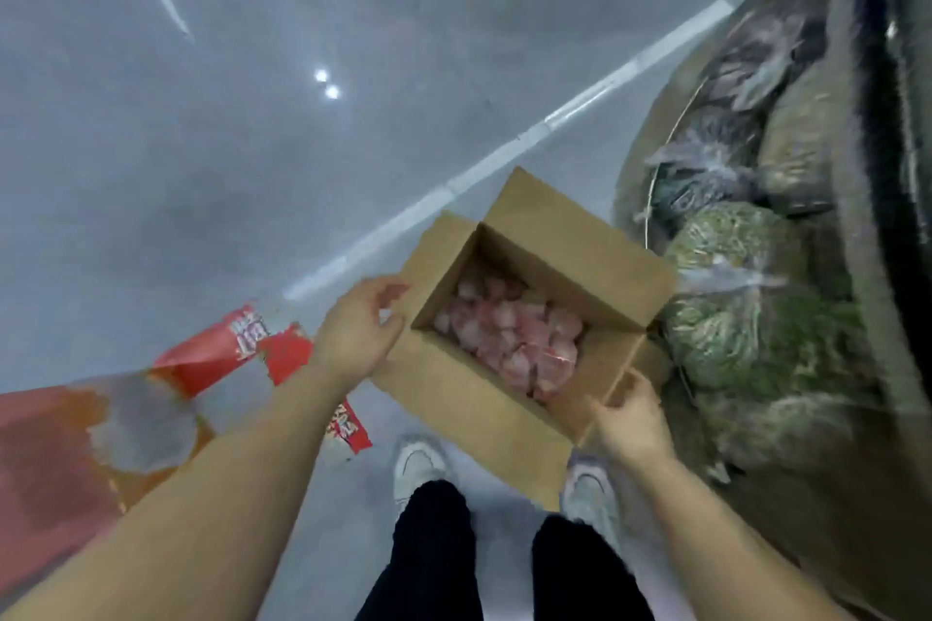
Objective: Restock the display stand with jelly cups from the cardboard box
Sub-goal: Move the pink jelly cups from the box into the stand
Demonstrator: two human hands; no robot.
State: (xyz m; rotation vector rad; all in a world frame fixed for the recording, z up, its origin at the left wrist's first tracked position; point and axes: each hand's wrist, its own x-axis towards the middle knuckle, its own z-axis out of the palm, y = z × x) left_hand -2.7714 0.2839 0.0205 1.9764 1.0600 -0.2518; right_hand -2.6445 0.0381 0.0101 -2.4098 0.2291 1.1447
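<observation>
So the cardboard box (509, 398) is open, flaps up, held above the grey floor (201, 141) right in front of the person. Inside it sits a heap of pink jelly cups (509, 343), pretty blurry, so you can't count them or read anything on the wrapping. The box's inner walls hide the lower part of the pile.

The left hand (355, 333) is at the box's left flap, fingers curled with the tips at the flap's edge; looks like a light pinch on the cardboard, though the blur makes the exact contact hard to tell. The right hand (633, 419) grips the box's near right corner, thumb on the outside wall, the other fingers hidden behind the cardboard.

Right of the box there's a big round bin (650, 126) with clear bags of green stuff (731, 333) and darker bags further back; it's cut off by the frame edge. Left of the box lies red and orange packaging (212, 358) with print I can't read, partly covered by the left forearm. Below the box: white shoes (418, 464) and black trousers (433, 555).
</observation>
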